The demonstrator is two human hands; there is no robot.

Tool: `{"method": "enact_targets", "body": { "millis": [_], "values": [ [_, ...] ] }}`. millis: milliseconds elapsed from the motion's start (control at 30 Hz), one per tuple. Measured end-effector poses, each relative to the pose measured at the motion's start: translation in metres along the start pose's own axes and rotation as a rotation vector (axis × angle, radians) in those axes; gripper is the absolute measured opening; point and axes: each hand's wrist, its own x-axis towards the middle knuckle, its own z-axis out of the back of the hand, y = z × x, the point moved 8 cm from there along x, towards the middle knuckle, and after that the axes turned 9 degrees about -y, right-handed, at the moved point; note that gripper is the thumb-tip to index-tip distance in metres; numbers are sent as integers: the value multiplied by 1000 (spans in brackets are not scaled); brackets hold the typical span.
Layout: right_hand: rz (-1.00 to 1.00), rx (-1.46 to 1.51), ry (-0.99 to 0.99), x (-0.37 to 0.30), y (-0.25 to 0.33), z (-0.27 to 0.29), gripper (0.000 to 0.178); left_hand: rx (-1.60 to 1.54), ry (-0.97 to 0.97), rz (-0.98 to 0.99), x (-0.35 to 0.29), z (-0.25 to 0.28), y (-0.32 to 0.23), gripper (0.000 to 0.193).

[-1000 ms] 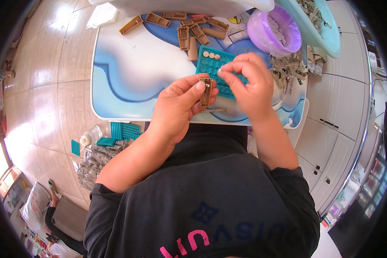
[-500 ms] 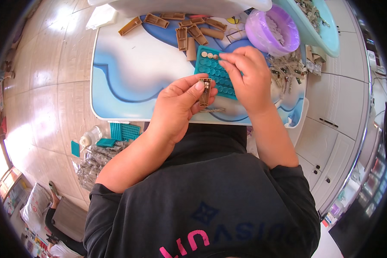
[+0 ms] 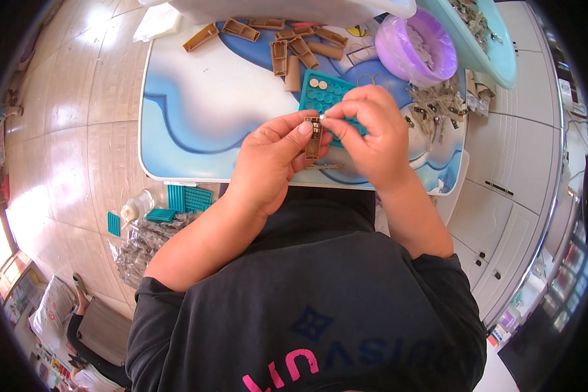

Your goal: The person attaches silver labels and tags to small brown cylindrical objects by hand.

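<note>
My left hand pinches a small brown plastic casing upright between thumb and fingers, with shiny metal parts inside its upper half. My right hand is closed at the thumb and fingertips on a small silver button cell, right at the casing's upper end. Behind both hands lies a teal tray with rows of round pockets. Two button cells sit in its far left corner. My hands cover the tray's near part.
Several brown plastic casings lie along the table's far side. A purple bowl lined with plastic stands far right, beside a light teal tub. Wired parts are heaped below it. Bagged parts lie at left on the floor.
My right hand has come from the tray toward me, bringing a button cell to the casing. The tray's far row shows one cell fewer. My left hand holds almost still.
</note>
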Motion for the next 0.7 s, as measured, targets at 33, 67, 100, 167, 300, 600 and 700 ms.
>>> {"method": "enact_targets", "body": {
  "millis": [33,67,100,167,300,600,700],
  "values": [
    [22,-22,13,-2,3,-2,15,-6,3,-4,0,0,0,29],
    [23,-22,12,-3,4,-2,15,-5,4,-4,0,0,0,29],
    [38,-24,12,-4,5,-2,14,-7,8,-9,0,0,0,29],
    [55,-23,13,-5,7,-3,14,-9,12,-17,0,0,1,29],
    [51,12,59,-6,8,-7,13,4,5,-24,-1,0,2,29],
    [-37,114,118,-10,9,-7,6,2,-30,-56,-7,-1,-3,27],
    [-151,236,145,3,5,-7,5,14,-5,-64,-11,2,-11,25]
  ]
}}
